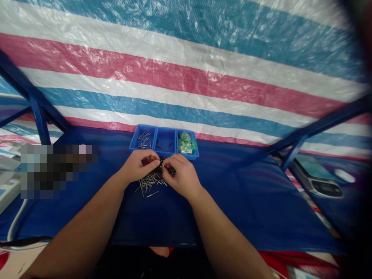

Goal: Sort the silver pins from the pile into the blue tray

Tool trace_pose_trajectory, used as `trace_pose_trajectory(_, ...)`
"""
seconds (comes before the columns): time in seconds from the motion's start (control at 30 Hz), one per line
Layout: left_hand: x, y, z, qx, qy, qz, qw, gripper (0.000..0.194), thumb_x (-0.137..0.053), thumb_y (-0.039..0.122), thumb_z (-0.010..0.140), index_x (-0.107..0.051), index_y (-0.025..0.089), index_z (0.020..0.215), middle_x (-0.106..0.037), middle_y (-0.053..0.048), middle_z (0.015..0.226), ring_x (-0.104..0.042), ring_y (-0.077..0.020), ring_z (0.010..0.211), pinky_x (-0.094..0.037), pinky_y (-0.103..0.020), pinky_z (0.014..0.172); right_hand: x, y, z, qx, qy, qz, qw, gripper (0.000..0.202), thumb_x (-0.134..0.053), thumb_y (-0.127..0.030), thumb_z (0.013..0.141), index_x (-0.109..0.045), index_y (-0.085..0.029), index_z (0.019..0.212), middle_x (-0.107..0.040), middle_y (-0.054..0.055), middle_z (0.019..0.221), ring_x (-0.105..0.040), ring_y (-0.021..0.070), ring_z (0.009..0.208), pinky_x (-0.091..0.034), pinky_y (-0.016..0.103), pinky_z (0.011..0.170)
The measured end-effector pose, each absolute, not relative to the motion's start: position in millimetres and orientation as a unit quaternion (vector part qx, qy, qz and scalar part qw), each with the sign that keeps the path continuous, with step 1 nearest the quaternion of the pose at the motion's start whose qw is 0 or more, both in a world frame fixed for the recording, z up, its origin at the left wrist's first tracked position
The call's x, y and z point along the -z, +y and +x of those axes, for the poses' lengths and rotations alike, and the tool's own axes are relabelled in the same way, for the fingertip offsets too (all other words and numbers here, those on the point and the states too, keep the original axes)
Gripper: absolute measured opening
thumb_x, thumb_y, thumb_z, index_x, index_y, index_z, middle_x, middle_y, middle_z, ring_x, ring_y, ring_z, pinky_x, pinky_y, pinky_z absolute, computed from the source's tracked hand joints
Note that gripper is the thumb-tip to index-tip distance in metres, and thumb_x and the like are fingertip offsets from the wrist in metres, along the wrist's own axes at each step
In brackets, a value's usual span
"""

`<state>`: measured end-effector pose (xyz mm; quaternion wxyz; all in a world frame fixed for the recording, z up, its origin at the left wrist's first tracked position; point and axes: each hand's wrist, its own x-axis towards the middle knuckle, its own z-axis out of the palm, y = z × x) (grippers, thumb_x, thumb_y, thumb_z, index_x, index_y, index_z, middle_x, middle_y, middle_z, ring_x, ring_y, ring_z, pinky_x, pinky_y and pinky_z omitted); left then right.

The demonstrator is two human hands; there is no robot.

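Observation:
My left hand [139,166] is closed, its thumb and forefinger pinched together over a heap of thin metal pins [150,180]. Close beside it, my right hand [183,176] is closed too, with its fingertips meeting the left ones. Whatever sits between the fingertips is too small to make out. Small dark pieces [173,171] show at the curled fingers of my right hand; whether they are gripped or lie on the heap, I cannot tell. Right behind the hands stands a blue three-part tray [156,140]. Loose pins lie in its left compartment, a few dark bits in the middle, green plastic packets [186,143] in the right.
The blue tabletop [232,201] runs to a striped plastic sheet [186,77] at the back. Blue metal frame bars [39,120] rise on both sides. A digital scale [319,178] is at the right, and a pale device [8,186] with a cable at the left.

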<state>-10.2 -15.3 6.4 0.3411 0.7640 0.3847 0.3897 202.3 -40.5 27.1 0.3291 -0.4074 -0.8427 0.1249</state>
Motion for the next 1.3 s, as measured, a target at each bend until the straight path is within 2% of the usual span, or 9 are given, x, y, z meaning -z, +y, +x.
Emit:
trace_pose_trajectory(0.2,0,-15,-1,-0.396,0.333,0.693,0.502,0.03,-0.067,0.035,0.092,-0.071,0.017,0.116,-0.075,-0.01,0.109,-0.072,-0.0206,0.095,-0.057,-0.033,0.086,-21,-39,200,-0.163,-0.797,-0.367,0.45,0.007,-0.061,-0.015,0.089,-0.067,-0.02,0.091,-0.071,0.004,0.089,-0.065,0.0185,0.088,-0.051,0.032,0.083)
trace_pose_trajectory(0.27,3,-14,-1,-0.393,0.329,0.677,0.528,0.029,-0.069,0.035,0.091,-0.073,0.017,0.113,-0.076,-0.01,0.107,-0.072,-0.0207,0.095,-0.058,-0.034,0.087,-18,-39,198,-0.182,-0.782,-0.378,0.462,0.007,-0.063,-0.015,0.087,-0.067,-0.02,0.09,-0.071,0.003,0.085,-0.066,0.0178,0.083,-0.051,0.031,0.08)
trace_pose_trajectory(0.4,5,-11,-3,-0.392,0.358,0.656,0.536,0.021,-0.072,0.035,0.088,-0.075,0.016,0.097,-0.077,-0.007,0.089,-0.071,-0.0169,0.079,-0.057,-0.03,0.075,-13,-39,196,-0.21,-0.762,-0.401,0.463,0.007,-0.064,-0.016,0.085,-0.067,-0.02,0.089,-0.07,0.002,0.081,-0.065,0.0167,0.077,-0.051,0.029,0.075)
trace_pose_trajectory(0.53,3,-8,-6,-0.421,0.393,0.653,0.492,0.021,-0.071,0.036,0.087,-0.074,0.016,0.095,-0.073,-0.005,0.077,-0.067,-0.0142,0.068,-0.054,-0.027,0.066,-13,-36,200,-0.221,-0.747,-0.44,0.447,0.019,-0.064,-0.022,0.086,-0.065,-0.019,0.105,-0.07,0.003,0.085,-0.061,0.0157,0.073,-0.05,0.029,0.073)
trace_pose_trajectory(0.6,2,-4,-10,-0.473,0.432,0.637,0.429,0.022,-0.072,0.037,0.086,-0.074,0.016,0.095,-0.073,-0.005,0.078,-0.065,-0.0139,0.067,-0.052,-0.027,0.064,-17,-36,203,-0.219,-0.754,-0.457,0.419,0.023,-0.065,-0.025,0.087,-0.063,-0.018,0.109,-0.067,0.002,0.082,-0.059,0.0154,0.072,-0.048,0.028,0.072)
trace_pose_trajectory(0.7,5,2,-19,-0.54,0.512,0.594,0.305,0.025,-0.073,0.04,0.084,-0.076,0.017,0.093,-0.074,-0.004,0.079,-0.062,-0.014,0.066,-0.05,-0.026,0.062,-26,-39,206,-0.233,-0.821,-0.404,0.329,0.01,-0.064,-0.025,0.089,-0.065,-0.018,0.097,-0.062,0.001,0.08,-0.059,0.0149,0.076,-0.045,0.026,0.074)
trace_pose_trajectory(0.9,11,9,-33,-0.473,0.632,0.596,0.149,0.03,-0.074,0.045,0.082,-0.079,0.018,0.093,-0.072,-0.003,0.072,-0.056,-0.0128,0.056,-0.043,-0.025,0.056,-30,-47,194,-0.23,-0.924,-0.29,0.097,0.003,-0.072,-0.022,0.084,-0.073,-0.019,0.086,-0.066,0.0,0.083,-0.06,0.0143,0.078,-0.041,0.026,0.074)
trace_pose_trajectory(1.1,9,5,-26,-0.469,0.618,0.621,0.114,0.023,-0.069,0.04,0.084,-0.078,0.019,0.086,-0.065,0.0,0.064,-0.054,-0.0123,0.054,-0.042,-0.026,0.057,-23,-50,186,-0.189,-0.925,-0.329,0.001,0.01,-0.066,-0.017,0.082,-0.076,-0.019,0.085,-0.07,0.004,0.088,-0.063,0.0171,0.081,-0.041,0.027,0.069)
trace_pose_trajectory(1.3,-4,-6,-17,-0.481,0.524,0.681,0.176,0.017,-0.067,0.034,0.086,-0.073,0.018,0.085,-0.052,0.005,0.053,-0.045,-0.009,0.046,-0.036,-0.023,0.049,-30,-53,187,-0.163,-0.928,-0.334,-0.007,0.01,-0.062,-0.018,0.084,-0.072,-0.018,0.081,-0.07,0.005,0.089,-0.064,0.0181,0.08,-0.042,0.028,0.069)
